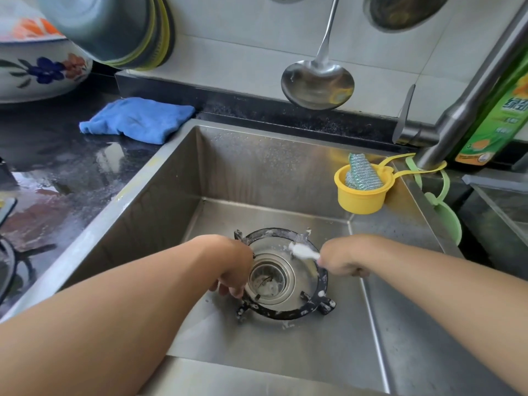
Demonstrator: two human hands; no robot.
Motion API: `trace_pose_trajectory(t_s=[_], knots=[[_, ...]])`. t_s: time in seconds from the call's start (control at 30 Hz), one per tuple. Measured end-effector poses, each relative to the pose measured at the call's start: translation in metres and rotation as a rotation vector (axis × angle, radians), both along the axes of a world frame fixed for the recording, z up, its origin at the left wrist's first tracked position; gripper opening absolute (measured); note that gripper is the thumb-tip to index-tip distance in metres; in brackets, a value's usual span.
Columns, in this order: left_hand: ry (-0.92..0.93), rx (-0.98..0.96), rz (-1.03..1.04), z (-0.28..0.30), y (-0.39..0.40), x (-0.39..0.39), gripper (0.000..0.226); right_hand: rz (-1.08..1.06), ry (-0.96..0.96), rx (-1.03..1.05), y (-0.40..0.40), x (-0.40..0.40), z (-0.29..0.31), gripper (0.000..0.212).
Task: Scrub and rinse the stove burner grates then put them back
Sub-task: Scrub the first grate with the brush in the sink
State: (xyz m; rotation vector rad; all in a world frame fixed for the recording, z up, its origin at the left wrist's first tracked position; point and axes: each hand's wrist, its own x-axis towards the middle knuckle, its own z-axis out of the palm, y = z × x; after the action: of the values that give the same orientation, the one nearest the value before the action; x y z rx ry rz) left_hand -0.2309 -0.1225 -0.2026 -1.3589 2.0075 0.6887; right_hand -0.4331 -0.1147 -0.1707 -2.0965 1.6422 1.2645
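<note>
A black round burner grate (297,312), flecked with white foam, lies on the floor of the steel sink (183,178), ringed around the drain (268,277). My left hand (233,270) grips the grate's left rim. My right hand (341,260) holds a small white brush (303,250), whose foamy head touches the grate's far right side, next to a prong.
A yellow cup holding a scouring pad (361,185) hangs on the sink's back right wall under the faucet (463,110). A blue cloth (137,118) lies on the wet black counter at left. A ladle (317,81) hangs on the tiled wall; a green detergent bottle (500,110) stands at right.
</note>
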Motion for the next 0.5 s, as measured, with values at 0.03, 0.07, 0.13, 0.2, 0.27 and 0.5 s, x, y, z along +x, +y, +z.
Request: trace_pose_trajectory(t_s=[0.03, 0.07, 0.13, 0.2, 0.27, 0.5], knots=[[-0.032, -0.008, 0.013, -0.001, -0.001, 0.002, 0.033, 0.048, -0.007, 0.016, 0.0, 0.0, 0.0, 0.034], [-0.053, -0.021, 0.024, 0.0, -0.003, 0.004, 0.033, 0.098, -0.006, 0.009, -0.003, -0.001, 0.003, 0.033], [-0.074, -0.053, 0.012, 0.002, -0.003, 0.007, 0.034, 0.052, -0.026, -0.112, -0.008, -0.006, 0.004, 0.031], [-0.062, -0.092, -0.025, 0.005, -0.002, 0.006, 0.034, -0.078, -0.091, -0.216, -0.011, -0.009, 0.009, 0.031], [-0.064, -0.143, -0.088, 0.005, 0.0, 0.005, 0.037, -0.06, -0.056, -0.216, -0.009, -0.008, 0.014, 0.033], [-0.043, -0.215, -0.148, 0.004, 0.003, 0.004, 0.039, 0.005, 0.074, 0.145, 0.012, -0.001, 0.021, 0.034]])
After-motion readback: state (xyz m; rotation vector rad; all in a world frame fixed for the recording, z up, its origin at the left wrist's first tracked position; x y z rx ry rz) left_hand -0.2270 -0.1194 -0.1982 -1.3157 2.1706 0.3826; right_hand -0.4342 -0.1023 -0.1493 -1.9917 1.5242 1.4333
